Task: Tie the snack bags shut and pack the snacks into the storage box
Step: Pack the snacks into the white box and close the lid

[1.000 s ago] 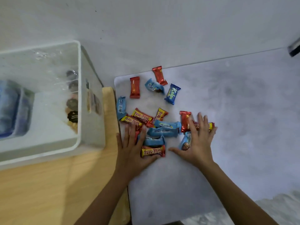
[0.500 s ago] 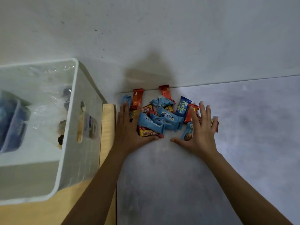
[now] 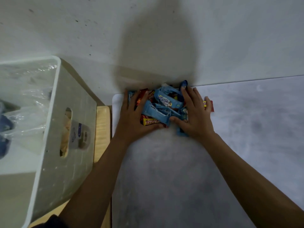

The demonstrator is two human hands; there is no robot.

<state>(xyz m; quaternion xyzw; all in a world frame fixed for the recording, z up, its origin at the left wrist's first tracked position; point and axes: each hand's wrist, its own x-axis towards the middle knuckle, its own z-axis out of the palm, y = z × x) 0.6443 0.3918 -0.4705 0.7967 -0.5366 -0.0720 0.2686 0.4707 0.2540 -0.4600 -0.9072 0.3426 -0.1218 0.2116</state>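
Storage box (image 3: 54,89): white, open-topped, standing at the left on a wooden surface (image 3: 102,122). Contents: crumpled clear plastic bags (image 3: 28,102), with dark blue items (image 3: 5,129) at its left side, not identifiable. A handle slot (image 3: 65,132) in the right wall shows pale yellowish contents behind it; a label (image 3: 80,135) sits just beside the slot. Snack pile (image 3: 162,106): heaped on the far left corner of the grey mat (image 3: 181,170), close against the wall (image 3: 148,38) and well apart from the box. The pile has no common direction, as the wrappers cross at mixed angles. The yellow-and-red bar (image 3: 152,121) at the near edge lies with its long axis left to right. The large blue wrapper (image 3: 166,100) on top runs from far left to near right. A red-and-yellow bar (image 3: 209,104) lies partly under the outer fingers on the right, long axis left to right. Left hand (image 3: 133,119): fingers straight and spread, pressed against the left side of the pile, thumb along its near edge; nothing is gripped. Right hand (image 3: 195,116): fingers likewise extended, flat against the right side, thumb pointing left towards the other thumb.
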